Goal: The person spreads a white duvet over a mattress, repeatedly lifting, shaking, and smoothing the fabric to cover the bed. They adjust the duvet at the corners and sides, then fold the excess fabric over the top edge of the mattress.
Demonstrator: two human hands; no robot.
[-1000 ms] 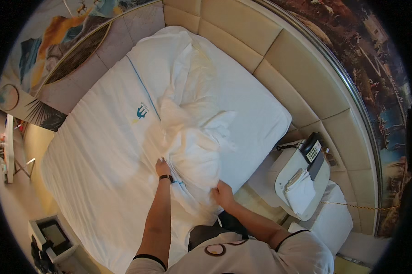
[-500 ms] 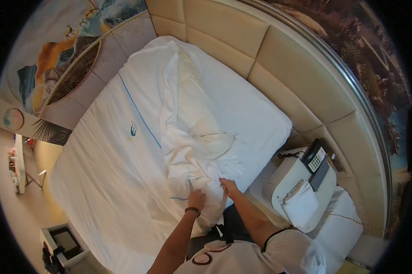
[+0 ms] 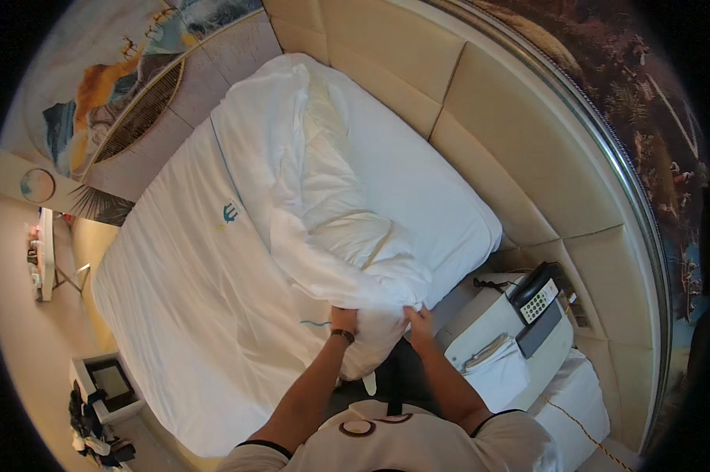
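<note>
A white duvet cover [image 3: 213,315] with a blue line and a small blue emblem spreads over the bed, its near end gathered in front of me. My left hand [image 3: 345,320] is closed on the cover, its fingertips partly hidden under a fold. Pinched in my right hand [image 3: 419,321] is the cover's edge at the near corner. Between the folded-back cover and the bare sheet lies a cream duvet [image 3: 327,157], bunched and wrinkled toward my hands. The white fitted sheet [image 3: 426,189] shows at the headboard side.
A padded beige headboard [image 3: 512,181] borders the bed on the right. Close to my right arm is a bedside table [image 3: 559,346] with a black telephone [image 3: 534,293] and folded white cloths [image 3: 496,374]. A white bundle [image 3: 583,409] sits beside it; a grey framed box [image 3: 111,385] stands lower left.
Both hands have lifted and pushed the cover's near end slightly away, the right hand shifting rightward. The cover's fold now billows over the duvet's near end.
</note>
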